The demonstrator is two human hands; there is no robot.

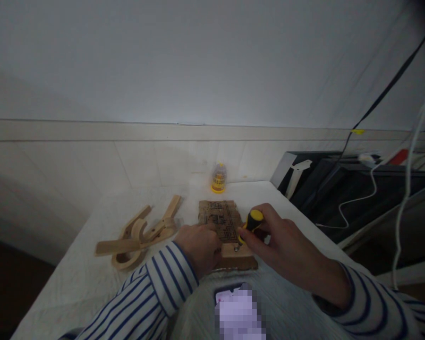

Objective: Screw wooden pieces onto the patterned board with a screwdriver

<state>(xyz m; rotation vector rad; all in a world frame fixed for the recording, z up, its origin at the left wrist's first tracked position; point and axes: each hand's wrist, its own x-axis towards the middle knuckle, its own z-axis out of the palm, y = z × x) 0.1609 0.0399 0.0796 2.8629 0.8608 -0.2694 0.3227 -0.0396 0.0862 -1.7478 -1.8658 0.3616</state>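
Note:
My right hand (285, 250) is closed round a yellow and black screwdriver (255, 217). The tool tilts down, its lower end at a small metal screw or fitting on a pale wooden strip (230, 250). Curled over the strip's left end, my left hand (200, 248) holds it against a piece of brown cardboard (217, 212) with black print. My fingers hide that end of the strip. Left of my left hand lies a cluster of wooden parts (141, 238), some straight and some curved.
A clear container with a yellow base (218, 179) stands at the table's back, by the wall. A phone (233, 311), partly pixelated, lies near me on the white table cover (74, 269). Dark panels (375, 189) and a hanging white cable (403, 203) are on the right.

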